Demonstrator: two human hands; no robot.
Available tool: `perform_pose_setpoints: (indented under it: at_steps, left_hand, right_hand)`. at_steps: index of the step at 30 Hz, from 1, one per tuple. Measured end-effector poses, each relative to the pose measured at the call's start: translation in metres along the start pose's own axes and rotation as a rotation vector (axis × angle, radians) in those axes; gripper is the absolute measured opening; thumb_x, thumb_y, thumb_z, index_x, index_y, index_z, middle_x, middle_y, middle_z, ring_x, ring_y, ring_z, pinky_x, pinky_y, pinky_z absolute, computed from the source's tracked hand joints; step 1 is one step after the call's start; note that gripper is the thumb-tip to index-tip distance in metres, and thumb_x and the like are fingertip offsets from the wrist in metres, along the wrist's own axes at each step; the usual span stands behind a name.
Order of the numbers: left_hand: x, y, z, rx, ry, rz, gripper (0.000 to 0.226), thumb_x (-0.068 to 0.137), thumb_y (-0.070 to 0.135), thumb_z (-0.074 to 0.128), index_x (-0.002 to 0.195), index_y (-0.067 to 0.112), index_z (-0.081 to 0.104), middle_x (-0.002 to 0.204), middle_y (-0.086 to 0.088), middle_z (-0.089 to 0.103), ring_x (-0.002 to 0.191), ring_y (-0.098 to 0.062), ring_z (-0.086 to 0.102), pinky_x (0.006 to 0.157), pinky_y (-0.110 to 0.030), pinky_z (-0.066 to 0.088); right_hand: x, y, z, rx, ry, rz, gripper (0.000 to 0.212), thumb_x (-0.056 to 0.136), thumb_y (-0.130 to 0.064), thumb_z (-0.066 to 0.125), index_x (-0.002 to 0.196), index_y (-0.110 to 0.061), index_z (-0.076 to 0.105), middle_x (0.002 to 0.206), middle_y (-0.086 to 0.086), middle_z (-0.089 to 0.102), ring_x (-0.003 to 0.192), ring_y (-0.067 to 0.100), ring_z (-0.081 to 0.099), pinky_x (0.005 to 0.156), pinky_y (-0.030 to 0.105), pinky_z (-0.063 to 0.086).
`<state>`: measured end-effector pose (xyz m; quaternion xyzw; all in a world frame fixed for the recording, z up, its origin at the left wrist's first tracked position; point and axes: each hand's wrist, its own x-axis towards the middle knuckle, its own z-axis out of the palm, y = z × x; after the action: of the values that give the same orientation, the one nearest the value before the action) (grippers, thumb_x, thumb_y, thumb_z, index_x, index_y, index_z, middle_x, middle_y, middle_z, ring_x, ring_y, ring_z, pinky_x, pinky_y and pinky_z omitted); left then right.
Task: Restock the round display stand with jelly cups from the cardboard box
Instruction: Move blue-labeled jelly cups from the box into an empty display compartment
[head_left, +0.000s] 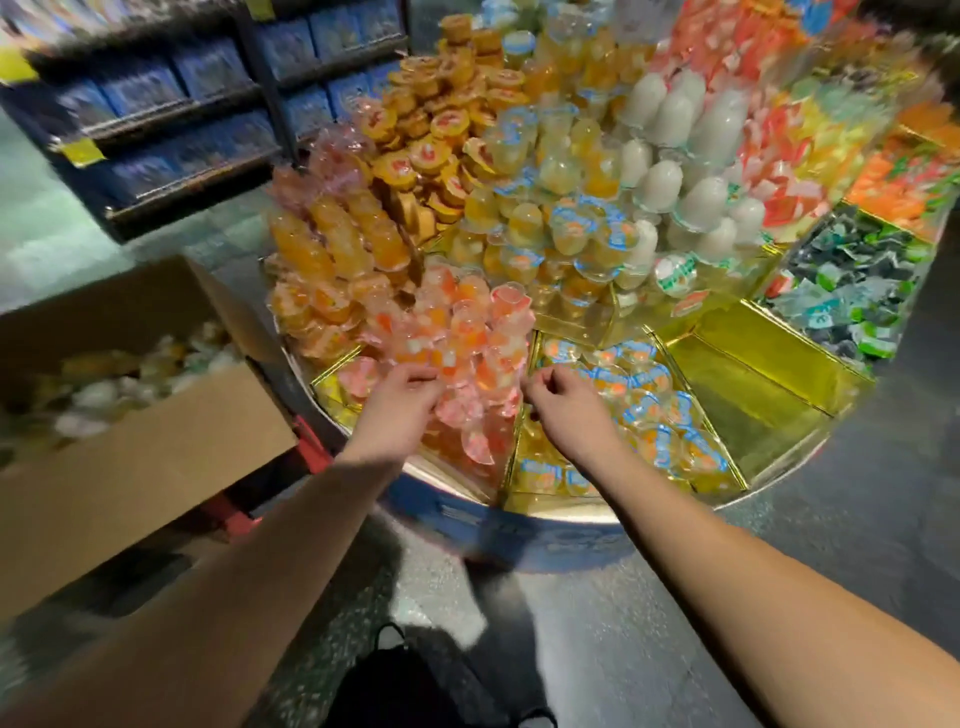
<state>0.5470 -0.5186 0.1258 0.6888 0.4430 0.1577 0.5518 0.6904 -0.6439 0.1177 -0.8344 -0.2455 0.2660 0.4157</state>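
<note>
Both hands work at the pile of pink-lidded jelly cups (457, 358) in a front wedge of the round display stand (524, 535). The left hand (402, 397) curls its fingers over cups at the pile's near-left edge; the right hand (563, 400) has thumb and fingertips drawn together at the pile's right edge — whether a cup rim sits in that pinch I cannot tell, for blur. To do this well, I judge the cups want seating lid-out and snug against the gold divider (522, 415), since the heap looks loose. The cardboard box (156, 441) stands open at the left — more cups inside, within reach.
</note>
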Motion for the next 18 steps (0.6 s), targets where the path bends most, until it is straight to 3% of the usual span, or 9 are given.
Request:
perform_pose_setpoints:
  at_steps: [5, 8, 12, 14, 16, 18]
  left_hand:
    - [0.016, -0.023, -0.12, 0.119, 0.228, -0.013, 0.018, 0.089, 0.03, 0.063, 0.106, 0.023, 0.065, 0.101, 0.004, 0.066, 0.096, -0.017, 0.061, 0.083, -0.032, 0.045]
    - [0.025, -0.056, -0.195, 0.142, 0.321, -0.072, 0.011, 0.09, 0.026, 0.062, 0.102, 0.025, 0.063, 0.104, 0.004, 0.064, 0.099, -0.021, 0.061, 0.09, -0.032, 0.049]
    - [0.038, -0.103, -0.294, 0.114, 0.364, -0.118, 0.015, 0.094, 0.011, 0.059, 0.108, 0.015, 0.062, 0.098, -0.007, 0.062, 0.085, -0.023, 0.059, 0.062, -0.015, 0.04]
    - [0.047, -0.127, -0.345, 0.115, 0.316, -0.092, 0.016, 0.095, 0.009, 0.059, 0.109, 0.015, 0.058, 0.095, -0.005, 0.061, 0.095, -0.03, 0.06, 0.067, -0.015, 0.043]
    - [0.055, -0.147, -0.392, 0.158, 0.316, -0.151, 0.01, 0.095, 0.018, 0.059, 0.097, 0.026, 0.054, 0.085, 0.008, 0.056, 0.091, -0.023, 0.058, 0.074, -0.02, 0.047]
    - [0.066, -0.163, -0.432, 0.194, 0.339, -0.174, 0.017, 0.095, 0.022, 0.058, 0.086, 0.034, 0.051, 0.08, 0.012, 0.053, 0.088, -0.017, 0.055, 0.082, -0.029, 0.047]
  right_hand:
    - [-0.002, -0.088, 0.081, -0.186, -0.212, -0.211, 0.024, 0.099, -0.033, 0.05, 0.089, -0.011, 0.053, 0.088, 0.006, 0.064, 0.08, 0.022, 0.057, 0.061, 0.021, 0.039]
    - [0.001, -0.135, 0.148, -0.291, -0.335, -0.295, 0.018, 0.1, -0.034, 0.049, 0.091, -0.019, 0.05, 0.089, 0.005, 0.057, 0.085, 0.02, 0.052, 0.06, 0.028, 0.027]
    - [0.007, -0.19, 0.253, -0.391, -0.443, -0.321, 0.021, 0.101, -0.032, 0.049, 0.093, -0.013, 0.055, 0.094, 0.008, 0.06, 0.095, 0.026, 0.057, 0.064, 0.03, 0.025]
    - [0.011, -0.213, 0.307, -0.407, -0.476, -0.313, 0.024, 0.1, -0.035, 0.049, 0.099, -0.013, 0.06, 0.104, 0.011, 0.066, 0.101, 0.029, 0.06, 0.069, 0.029, 0.032]
    - [0.014, -0.232, 0.356, -0.455, -0.489, -0.311, 0.021, 0.098, -0.038, 0.05, 0.096, -0.019, 0.058, 0.102, 0.009, 0.068, 0.098, 0.027, 0.062, 0.074, 0.029, 0.04]
    - [0.016, -0.248, 0.397, -0.482, -0.51, -0.297, 0.021, 0.099, -0.037, 0.049, 0.095, -0.017, 0.057, 0.094, 0.007, 0.065, 0.087, 0.024, 0.058, 0.068, 0.029, 0.037]
